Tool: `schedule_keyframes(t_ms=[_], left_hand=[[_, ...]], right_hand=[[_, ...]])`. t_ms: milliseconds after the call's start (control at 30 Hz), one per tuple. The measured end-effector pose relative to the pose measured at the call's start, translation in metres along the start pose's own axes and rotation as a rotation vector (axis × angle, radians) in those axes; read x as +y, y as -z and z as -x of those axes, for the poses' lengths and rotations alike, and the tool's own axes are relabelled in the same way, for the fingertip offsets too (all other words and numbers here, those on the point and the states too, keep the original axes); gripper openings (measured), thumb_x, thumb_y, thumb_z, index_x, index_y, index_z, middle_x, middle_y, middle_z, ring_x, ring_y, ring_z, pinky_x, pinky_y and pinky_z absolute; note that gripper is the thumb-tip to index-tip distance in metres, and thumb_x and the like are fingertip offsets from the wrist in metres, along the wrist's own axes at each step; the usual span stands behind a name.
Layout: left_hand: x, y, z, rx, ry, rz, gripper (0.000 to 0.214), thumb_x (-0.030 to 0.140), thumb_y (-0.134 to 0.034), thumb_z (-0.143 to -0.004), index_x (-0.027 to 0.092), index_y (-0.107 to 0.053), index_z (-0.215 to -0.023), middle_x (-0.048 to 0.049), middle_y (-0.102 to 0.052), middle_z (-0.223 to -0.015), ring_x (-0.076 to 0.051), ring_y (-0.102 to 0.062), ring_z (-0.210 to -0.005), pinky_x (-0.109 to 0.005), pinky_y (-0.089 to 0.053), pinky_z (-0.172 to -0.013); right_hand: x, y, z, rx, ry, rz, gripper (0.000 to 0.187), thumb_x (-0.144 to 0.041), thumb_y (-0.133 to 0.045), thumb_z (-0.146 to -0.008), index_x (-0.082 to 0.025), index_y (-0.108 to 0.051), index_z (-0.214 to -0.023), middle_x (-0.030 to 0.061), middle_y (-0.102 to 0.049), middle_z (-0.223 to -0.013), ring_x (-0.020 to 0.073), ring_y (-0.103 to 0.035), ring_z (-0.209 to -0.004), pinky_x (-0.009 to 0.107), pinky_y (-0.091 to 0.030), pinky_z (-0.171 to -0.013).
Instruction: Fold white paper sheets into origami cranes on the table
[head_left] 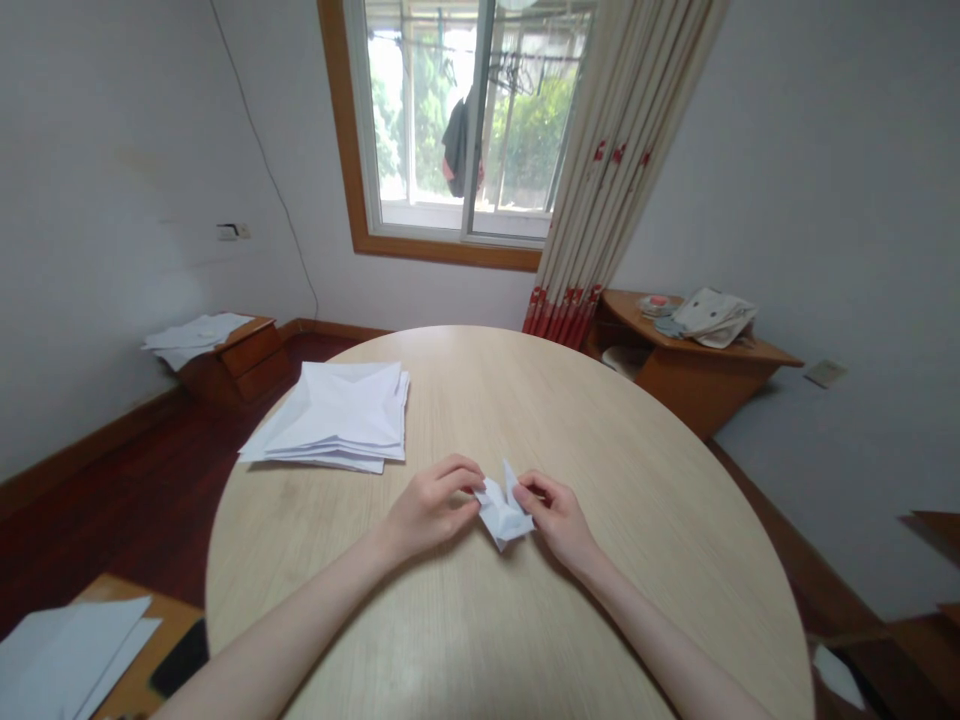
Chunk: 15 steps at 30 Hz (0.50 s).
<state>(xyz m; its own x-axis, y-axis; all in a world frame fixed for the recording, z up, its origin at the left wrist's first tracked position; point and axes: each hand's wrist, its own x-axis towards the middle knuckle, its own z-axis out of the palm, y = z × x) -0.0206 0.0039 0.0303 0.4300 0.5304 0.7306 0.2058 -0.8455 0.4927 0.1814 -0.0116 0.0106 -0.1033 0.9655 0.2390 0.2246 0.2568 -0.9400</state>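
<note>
A small folded piece of white paper (502, 512) with a pointed flap standing up is held above the round pale wood table (600, 420). My left hand (433, 507) pinches its left side between curled fingers and thumb. My right hand (559, 520) grips its right side the same way. To the left of my hands lies a loose stack of white folded paper sheets (330, 420) on the tabletop, not touched by either hand.
A low wooden cabinet (240, 360) with white sheets stands at the left wall. A wooden side table (697, 350) holds a cloth bag and a small dish. At bottom left, a wooden surface (176, 610) carries white paper and a black phone (178, 657).
</note>
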Motion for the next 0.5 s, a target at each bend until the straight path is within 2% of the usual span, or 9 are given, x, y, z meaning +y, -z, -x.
schedule_keyframes(t_ms=[233,333,433,500], left_hand=[[0.0,-0.003,0.002,0.032,-0.008,-0.032,0.012,0.011,-0.056,-0.084,0.016,-0.06,-0.074,-0.0075,-0.066,-0.089,-0.014,-0.064,-0.081,-0.023,-0.051,-0.071],[0.005,-0.004,0.001,0.02,0.094,0.027,0.01,0.012,-0.055,-0.084,0.017,-0.061,-0.078,-0.0084,-0.068,-0.094,-0.016,-0.065,-0.088,-0.026,-0.052,-0.076],[0.008,-0.004,0.001,-0.02,0.257,0.136,0.011,0.016,-0.054,-0.083,0.017,-0.062,-0.09,-0.0105,-0.067,-0.107,-0.018,-0.064,-0.097,-0.028,-0.053,-0.079],[0.007,-0.005,0.001,-0.039,0.366,0.183,0.013,0.022,-0.058,-0.082,0.017,-0.062,-0.093,-0.0093,-0.068,-0.104,-0.018,-0.065,-0.095,-0.029,-0.053,-0.08]], right_hand=[[0.0,0.0,0.0,0.073,0.026,-0.024,0.033,-0.05,-0.058,-0.079,-0.019,-0.057,-0.069,-0.0013,-0.053,-0.062,0.0122,-0.046,-0.054,0.022,-0.036,-0.046],[0.0,0.001,0.0,0.095,0.02,-0.028,0.037,-0.054,-0.059,-0.078,-0.019,-0.057,-0.069,-0.002,-0.052,-0.06,0.0113,-0.046,-0.05,0.022,-0.035,-0.043],[-0.001,0.001,0.001,0.082,-0.02,-0.059,0.04,-0.059,-0.058,-0.078,-0.019,-0.057,-0.071,-0.0045,-0.049,-0.054,0.0095,-0.042,-0.041,0.022,-0.032,-0.038],[-0.001,0.0,0.002,0.067,-0.02,-0.069,0.04,-0.059,-0.057,-0.079,-0.019,-0.056,-0.071,-0.0054,-0.048,-0.053,0.0086,-0.041,-0.038,0.022,-0.033,-0.037]])
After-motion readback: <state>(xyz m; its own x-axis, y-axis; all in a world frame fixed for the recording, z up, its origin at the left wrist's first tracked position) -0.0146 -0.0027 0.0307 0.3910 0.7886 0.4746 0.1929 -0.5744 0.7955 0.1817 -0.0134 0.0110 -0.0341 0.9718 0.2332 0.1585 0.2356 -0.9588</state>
